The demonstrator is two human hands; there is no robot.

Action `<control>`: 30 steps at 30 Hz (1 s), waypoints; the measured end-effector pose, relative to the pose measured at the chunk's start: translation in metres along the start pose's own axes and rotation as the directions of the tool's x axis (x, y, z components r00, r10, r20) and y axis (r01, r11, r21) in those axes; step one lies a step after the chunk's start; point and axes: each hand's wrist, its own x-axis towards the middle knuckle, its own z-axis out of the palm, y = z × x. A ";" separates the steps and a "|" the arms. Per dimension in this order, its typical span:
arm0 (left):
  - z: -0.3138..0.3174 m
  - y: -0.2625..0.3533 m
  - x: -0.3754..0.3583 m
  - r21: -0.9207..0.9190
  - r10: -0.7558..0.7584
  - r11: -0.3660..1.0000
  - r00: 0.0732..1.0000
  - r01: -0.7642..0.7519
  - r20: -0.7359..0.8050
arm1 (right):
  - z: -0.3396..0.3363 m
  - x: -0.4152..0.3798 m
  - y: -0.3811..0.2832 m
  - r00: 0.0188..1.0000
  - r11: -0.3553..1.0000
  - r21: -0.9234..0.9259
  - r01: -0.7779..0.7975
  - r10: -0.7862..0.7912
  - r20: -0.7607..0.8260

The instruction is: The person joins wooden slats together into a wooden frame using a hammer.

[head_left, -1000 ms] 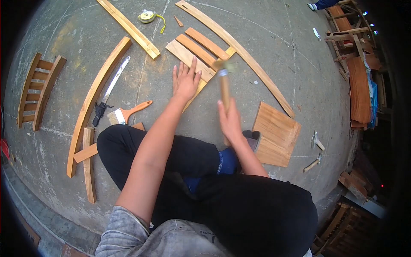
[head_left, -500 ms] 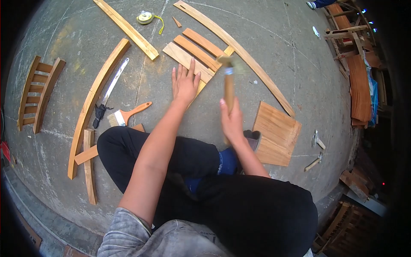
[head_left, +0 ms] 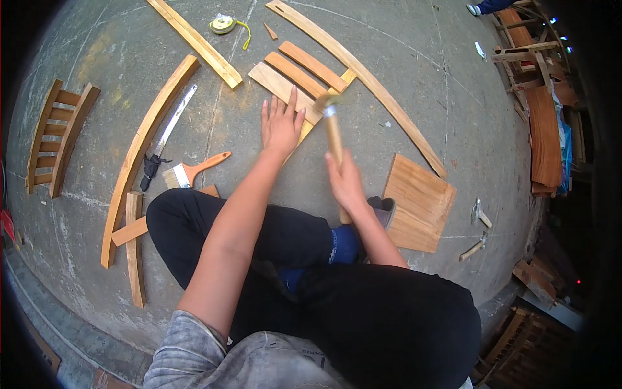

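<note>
My left hand (head_left: 282, 129) lies with fingers spread on a pale wooden slat (head_left: 275, 80), pressing it down. Two redder slats (head_left: 296, 74) lie beside it, their right ends on a narrow wooden rail (head_left: 302, 135). In my right hand (head_left: 345, 177) is a hammer (head_left: 334, 136), gripped round its wooden handle. The hammer's head is blurred and sits over the right end of the pale slat; whether it touches cannot be made out. Beyond the slats runs a long curved wooden piece (head_left: 369, 81), which the rail's far end meets.
A square board (head_left: 420, 202) lies right of my foot. To the left are a paintbrush (head_left: 197, 170), a handsaw (head_left: 175, 123), a curved beam (head_left: 137, 152) and a slatted frame (head_left: 58, 139). A tape measure (head_left: 222, 24) lies ahead. Tools (head_left: 480, 215) and stacked wood (head_left: 543, 133) are at right.
The hammer has swung left, its head shifting from right of the pale slat to over its end. My right hand moved slightly left with it. My left hand stays on the slat.
</note>
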 end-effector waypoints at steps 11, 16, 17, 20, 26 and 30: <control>-0.001 0.001 0.001 0.001 -0.008 1.000 1.000 0.008 -0.012 | -0.035 -0.010 -0.049 0.986 0.949 0.309 0.055 -0.004 -0.165; -0.002 0.002 -0.002 0.008 0.010 1.000 1.000 -0.010 -0.006 | -0.005 -0.008 -0.008 0.997 1.000 -0.015 0.013 -0.012 0.075; 0.001 0.002 -0.002 0.030 0.012 0.999 1.000 -0.012 -0.026 | -0.006 -0.007 -0.010 0.998 0.999 -0.010 0.049 -0.048 0.043; 0.001 0.003 0.001 0.048 0.010 0.999 1.000 -0.009 -0.030 | -0.021 -0.009 -0.033 0.996 0.995 0.046 0.084 -0.082 -0.046; 0.000 0.001 -0.001 0.025 0.007 1.000 1.000 -0.006 -0.025 | -0.034 -0.014 -0.047 0.991 0.970 0.240 0.035 -0.002 -0.135; -0.002 0.001 -0.001 0.008 0.005 1.000 1.000 -0.005 0.004 | -0.008 -0.011 -0.002 0.998 0.998 0.058 0.032 -0.029 -0.047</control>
